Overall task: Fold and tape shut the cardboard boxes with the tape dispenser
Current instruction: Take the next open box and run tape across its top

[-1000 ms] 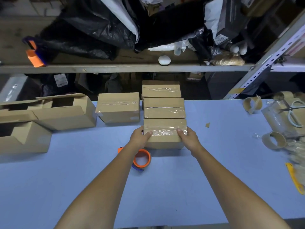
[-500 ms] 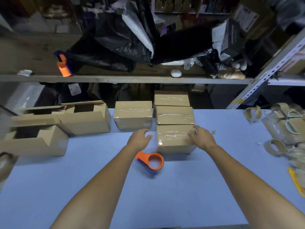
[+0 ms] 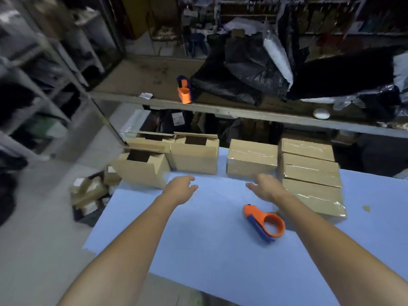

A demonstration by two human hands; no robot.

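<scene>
Both hands hover empty over the blue table (image 3: 220, 250). My left hand (image 3: 182, 189) is open, fingers spread, just in front of two untaped cardboard boxes with raised flaps, one at the table's left corner (image 3: 141, 168) and one behind it (image 3: 195, 156). My right hand (image 3: 265, 187) is open too, close to a taped box (image 3: 250, 159). A row of three taped boxes (image 3: 311, 171) lies to its right. The orange and blue tape dispenser (image 3: 265, 221) rests on the table under my right forearm.
A long shelf (image 3: 220, 109) with black plastic bags and a second orange dispenser (image 3: 184, 91) runs behind the table. Taped parcels (image 3: 88, 193) lie on the floor past the table's left edge. Metal racks stand at the far left.
Both hands have left the nearest taped box and swung left toward the open boxes. My view has turned left, so the taped row now sits at the right.
</scene>
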